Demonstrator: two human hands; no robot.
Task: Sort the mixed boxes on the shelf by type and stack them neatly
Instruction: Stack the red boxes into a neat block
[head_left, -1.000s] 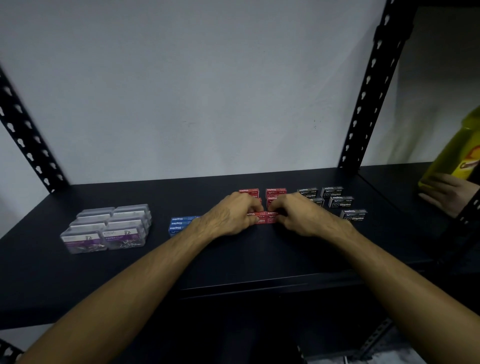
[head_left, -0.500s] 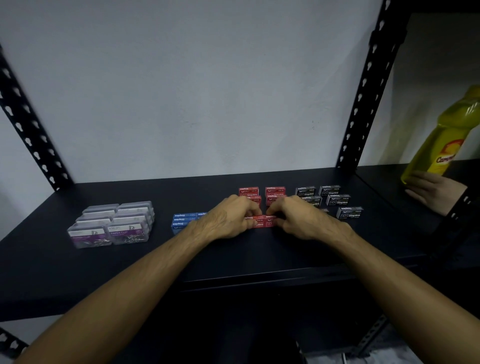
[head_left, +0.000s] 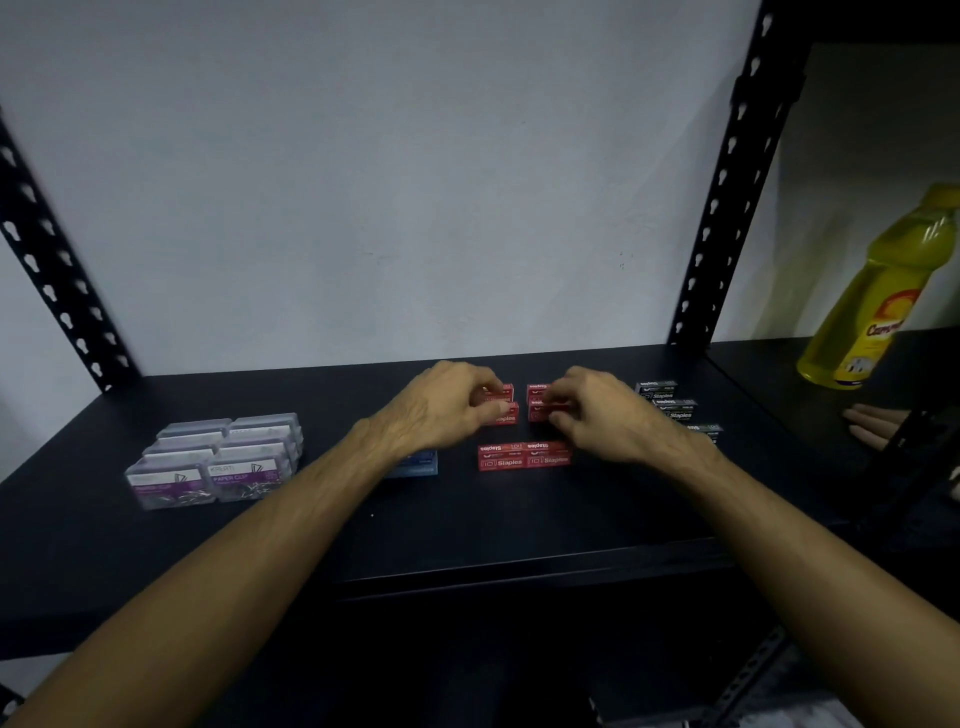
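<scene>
Left hand (head_left: 441, 410) and right hand (head_left: 602, 415) pinch rear red staple boxes (head_left: 506, 415).

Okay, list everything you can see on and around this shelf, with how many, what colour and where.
red staple boxes: at least six, red; two side by side at the front centre, more behind under both hands
black staple boxes: at least three, black, right of the red ones, partly hidden by the right hand
blue boxes: count unclear, blue, behind the left wrist
paper clip boxes: a neat block, exact count unclear, clear with purple labels, left part of the shelf
shelf: one, black, with perforated uprights
bottle: one, yellow, neighbouring shelf at far right
another person's hand: one, at far right
left hand: on the rear red boxes
right hand: on the rear red boxes
</scene>
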